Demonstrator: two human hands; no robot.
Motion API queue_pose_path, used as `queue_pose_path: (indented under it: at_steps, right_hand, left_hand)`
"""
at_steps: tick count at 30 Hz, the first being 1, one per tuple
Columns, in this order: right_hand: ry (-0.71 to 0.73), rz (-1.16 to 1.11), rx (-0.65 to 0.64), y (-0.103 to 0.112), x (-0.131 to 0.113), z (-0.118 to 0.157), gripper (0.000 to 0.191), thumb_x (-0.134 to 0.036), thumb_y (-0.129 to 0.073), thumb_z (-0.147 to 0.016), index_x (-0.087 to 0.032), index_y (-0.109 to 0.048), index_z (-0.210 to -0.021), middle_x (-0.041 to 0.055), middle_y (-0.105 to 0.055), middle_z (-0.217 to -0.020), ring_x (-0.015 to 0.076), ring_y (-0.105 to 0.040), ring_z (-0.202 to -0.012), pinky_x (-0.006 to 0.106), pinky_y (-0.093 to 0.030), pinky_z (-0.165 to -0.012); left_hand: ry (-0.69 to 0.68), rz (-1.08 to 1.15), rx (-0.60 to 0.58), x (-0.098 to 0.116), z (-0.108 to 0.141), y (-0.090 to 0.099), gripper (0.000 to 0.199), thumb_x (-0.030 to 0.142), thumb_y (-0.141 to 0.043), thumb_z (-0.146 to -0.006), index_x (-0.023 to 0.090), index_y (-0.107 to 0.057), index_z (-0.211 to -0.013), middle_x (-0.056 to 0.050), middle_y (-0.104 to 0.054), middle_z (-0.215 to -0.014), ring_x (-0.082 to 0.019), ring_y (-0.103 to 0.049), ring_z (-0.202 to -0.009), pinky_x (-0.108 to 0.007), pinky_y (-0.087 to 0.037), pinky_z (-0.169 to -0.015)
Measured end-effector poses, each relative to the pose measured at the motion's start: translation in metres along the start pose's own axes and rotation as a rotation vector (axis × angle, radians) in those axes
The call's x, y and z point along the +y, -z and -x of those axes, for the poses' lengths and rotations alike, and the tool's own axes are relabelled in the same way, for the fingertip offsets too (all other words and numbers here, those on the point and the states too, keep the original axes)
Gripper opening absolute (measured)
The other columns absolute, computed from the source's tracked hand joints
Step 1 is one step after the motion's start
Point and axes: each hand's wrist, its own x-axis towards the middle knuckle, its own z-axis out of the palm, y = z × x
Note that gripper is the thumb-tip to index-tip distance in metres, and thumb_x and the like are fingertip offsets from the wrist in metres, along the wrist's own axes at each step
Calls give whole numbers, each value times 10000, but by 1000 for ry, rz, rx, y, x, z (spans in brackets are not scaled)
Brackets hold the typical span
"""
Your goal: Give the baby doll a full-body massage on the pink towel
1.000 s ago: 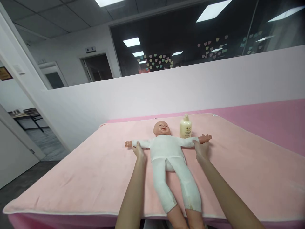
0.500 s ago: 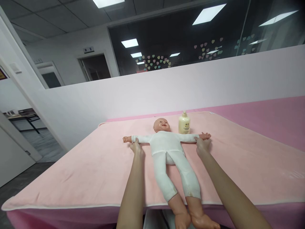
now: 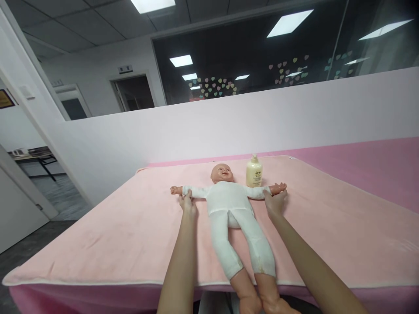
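The doll (image 3: 229, 198) lies face up on the blanket (image 3: 131, 235), arms (image 3: 199, 192) toward nine and three o'clock. The left hand (image 3: 187, 203) and right hand (image 3: 275, 203) each pinch one forearm — seemingly an arm-spreading step. Moving next calls for even grip, clear of the bottle (image 3: 254, 173) at one o'clock.

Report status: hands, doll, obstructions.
Left hand, right hand: each holding one arm of the doll. Doll face-up on blanket, arms spread. Bottle upright beside its head, clear of both hands.

readable text: none, tbh | pump bottle (image 3: 254, 173): dark print (image 3: 258, 174) way too tiny | door sign (image 3: 125, 69): just a blur | framed plaque (image 3: 5, 99): can't make it out
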Motion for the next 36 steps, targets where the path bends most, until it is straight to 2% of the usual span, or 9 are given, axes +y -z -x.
queue_pose_path:
  at_steps: [7,11,16,21,24,28,36]
  right_hand:
    - [-65,-49,7,-1,-10,3,792,-275,-622,-629,-184,-304,-1349,103,-435,-1379,230,-423,-1269,389,-370,-1058]
    - [-16,-117,68,-3,-16,4,771,-345,-635,-666,-165,-307,-1339,125,-442,-1372,215,-446,-1252,377,-406,-1031]
    - [37,-147,85,-4,-18,6,827,-308,-687,-636,-172,-284,-1345,143,-449,-1363,217,-531,-1156,381,-469,-959]
    - [24,-152,92,-5,-12,6,815,-271,-703,-616,-176,-314,-1326,136,-461,-1352,220,-499,-1196,379,-464,-968]
    - [0,-176,107,-6,-8,6,815,-264,-707,-598,-173,-331,-1316,127,-458,-1358,219,-475,-1222,380,-453,-987]
    - [-18,-165,130,-7,-9,4,805,-276,-701,-605,-169,-333,-1312,117,-468,-1350,208,-462,-1233,375,-438,-1006]
    - [-78,-197,126,-5,-15,5,829,-263,-703,-586,-162,-326,-1317,107,-484,-1342,198,-484,-1209,356,-449,-995]
  left_hand:
    - [-40,2,-26,-3,-2,0,422,-5,-647,-678,197,-527,-1029,-36,-627,-934,-139,-639,-804,-321,-529,-810]
    - [-49,-69,-20,-5,-3,1,405,-28,-645,-661,184,-546,-992,-41,-633,-928,-137,-637,-801,-316,-517,-831]
    - [-11,-143,-12,-5,-3,3,279,8,-649,-678,147,-562,-904,-66,-635,-908,-163,-642,-835,-345,-508,-857]
    - [-24,-172,22,-2,6,-2,254,47,-673,-697,130,-563,-910,-76,-634,-900,-174,-640,-838,-354,-512,-854]
    - [-19,-113,44,3,14,-9,188,131,-666,-754,127,-575,-919,-89,-639,-951,-181,-635,-904,-340,-520,-857]
    - [31,-19,138,9,20,-18,125,230,-632,-813,132,-586,-876,-97,-642,-1009,-196,-617,-1001,-323,-535,-852]
    - [65,-21,155,11,16,-20,61,163,-614,-820,120,-584,-850,-98,-656,-963,-203,-629,-983,-336,-539,-844]
